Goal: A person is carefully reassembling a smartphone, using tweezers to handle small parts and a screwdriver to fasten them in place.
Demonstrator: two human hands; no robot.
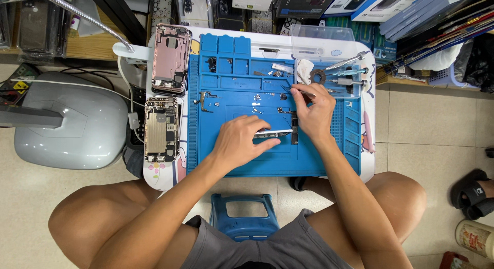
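Observation:
A blue repair mat [226,161] covers a small white table. My left hand [241,140] rests on the mat and grips a thin silver phone part [275,133] by its edge. Just to the right, my right hand [315,112] holds slim tweezers [298,92] that point up and left over the mat. A dark narrow strip part [294,137] lies below my right hand. Small screws and brackets [205,100] are scattered on the mat's upper half.
Two opened phone housings lie left of the mat, a pink one [170,58] and a gold one [161,129]. Screwdrivers [347,73] rest in a clear tray at upper right. A grey lamp base [72,122] stands left. A blue stool [242,215] sits between my knees.

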